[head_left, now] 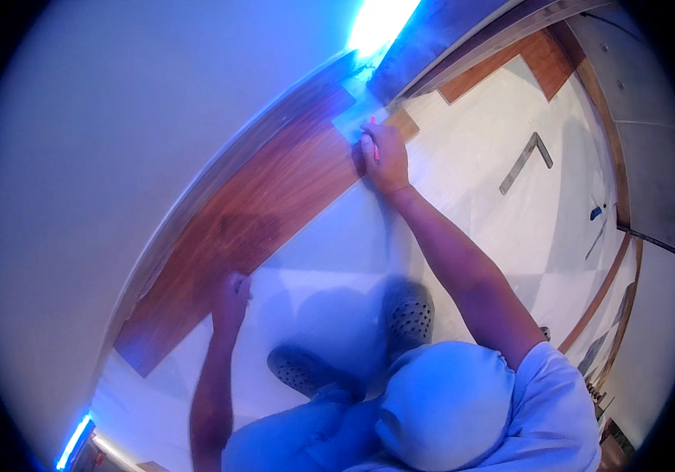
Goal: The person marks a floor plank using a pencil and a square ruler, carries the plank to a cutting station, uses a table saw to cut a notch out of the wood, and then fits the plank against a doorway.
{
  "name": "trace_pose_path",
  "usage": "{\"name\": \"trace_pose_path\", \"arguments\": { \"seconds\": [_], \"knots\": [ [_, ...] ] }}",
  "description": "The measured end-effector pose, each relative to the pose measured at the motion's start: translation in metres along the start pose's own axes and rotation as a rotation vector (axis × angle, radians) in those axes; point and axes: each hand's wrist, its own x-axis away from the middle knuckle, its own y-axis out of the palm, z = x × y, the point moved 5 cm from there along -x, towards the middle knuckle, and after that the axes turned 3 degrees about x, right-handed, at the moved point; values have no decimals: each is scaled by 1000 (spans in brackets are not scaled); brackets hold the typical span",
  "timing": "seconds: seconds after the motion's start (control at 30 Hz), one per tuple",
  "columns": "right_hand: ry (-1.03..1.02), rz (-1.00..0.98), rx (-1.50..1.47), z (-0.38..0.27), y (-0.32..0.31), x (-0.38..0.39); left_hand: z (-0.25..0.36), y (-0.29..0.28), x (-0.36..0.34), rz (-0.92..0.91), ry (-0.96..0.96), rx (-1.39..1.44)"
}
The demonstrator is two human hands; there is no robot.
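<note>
A reddish-brown wood floor plank (219, 228) lies along the base of the wall at the left. My left hand (233, 297) is at its near edge, the fingers curled against it. Farther up, by the plank's far end, my right hand (387, 157) is closed on a slim red pencil (374, 124). Its tip is hard to make out in the blue glare. A short piece of lighter wood (404, 123) shows just past that hand, beside a doorway-like gap.
A metal carpenter's square (528, 163) lies on the pale floor sheet (463, 157) to the right. A small dark blue item (596, 212) is farther right. More brown planks (487, 67) lie at the far right. My clog-shod foot (410, 315) is below the plank. A bright light (381, 27) glares at the top.
</note>
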Motion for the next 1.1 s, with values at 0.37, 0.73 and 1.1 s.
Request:
{"name": "trace_pose_path", "arguments": {
  "seconds": [0.37,0.73,1.1],
  "knots": [
    [350,168,-354,25,38,-39,-93,21,40,271,-444,995],
    [290,169,-191,24,42,-38,-86,12,37,237,-409,925],
    [222,79,-195,10,44,-37,-95,12,36,221,-356,918]
  ]
}}
